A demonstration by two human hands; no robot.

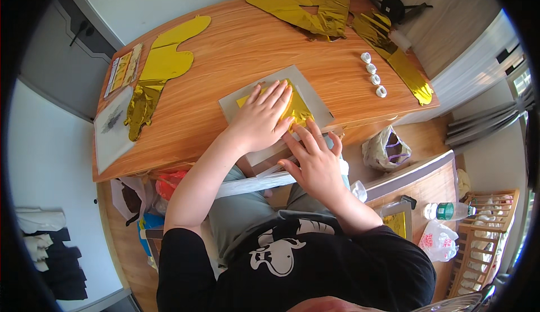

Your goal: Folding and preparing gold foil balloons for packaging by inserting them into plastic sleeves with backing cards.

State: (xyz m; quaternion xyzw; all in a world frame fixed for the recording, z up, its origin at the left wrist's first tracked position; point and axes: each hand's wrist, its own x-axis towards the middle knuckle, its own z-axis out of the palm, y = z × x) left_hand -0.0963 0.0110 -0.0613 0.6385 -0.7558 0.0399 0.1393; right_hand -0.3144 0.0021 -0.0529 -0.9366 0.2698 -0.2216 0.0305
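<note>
A folded piece of shiny gold foil (300,109), like a deflated foil balloon, lies on a flat grey board (314,88) at the table's near edge. Pressed flat over it is my left hand (257,116), fingers stretched out together and covering much of the foil. My right hand (318,163) is at the foil's near right corner, its fingers spread and its fingertips at the foil's edge. Neither hand appears to grasp anything. A long whitish strip (250,185) runs across my lap below the board.
Flat gold foil balloons lie at the table's left (169,61), back (326,16) and right (405,70). Several small white rolls (375,79) stand in a row. A clear plastic sheet (112,126) overhangs the left edge. A bottle (447,211) lies on a side table.
</note>
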